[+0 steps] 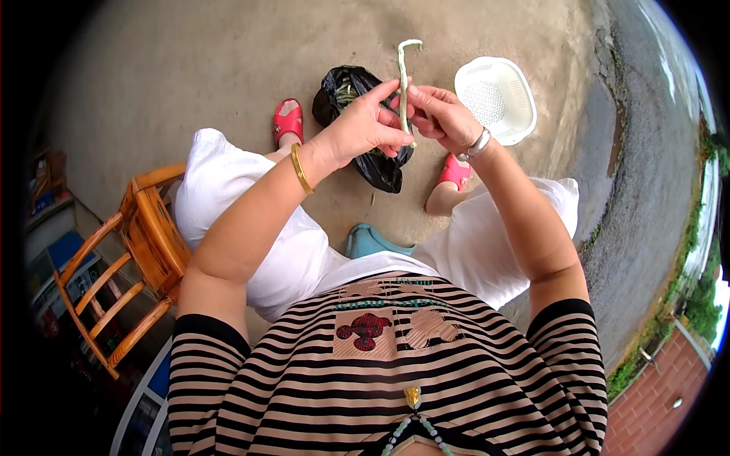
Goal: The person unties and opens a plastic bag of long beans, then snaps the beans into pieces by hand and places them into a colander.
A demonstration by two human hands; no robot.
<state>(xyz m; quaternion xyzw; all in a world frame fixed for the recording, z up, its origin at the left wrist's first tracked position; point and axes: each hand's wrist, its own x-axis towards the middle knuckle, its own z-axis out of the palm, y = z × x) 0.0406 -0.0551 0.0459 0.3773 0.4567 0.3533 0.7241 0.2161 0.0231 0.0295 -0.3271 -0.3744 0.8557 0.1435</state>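
Note:
A long pale green bean (402, 68) is held upright between my two hands, its top end bent over to the right. My left hand (366, 125) pinches it near the lower end, with fingers and thumb along its left side. From the right, my right hand (447, 115) grips the same bean around its middle, thumb up and fingers curled. Beneath my hands an open black plastic bag (328, 95) rests on the ground, partly hidden by my left hand. Green pieces, probably more beans, show in its mouth.
A white plastic colander (523, 99) stands on the concrete to the right of my right hand. At left is a wooden chair (156, 243). A blue-green stool (372, 239) shows beneath me. My feet in red sandals (288, 121) flank the bag.

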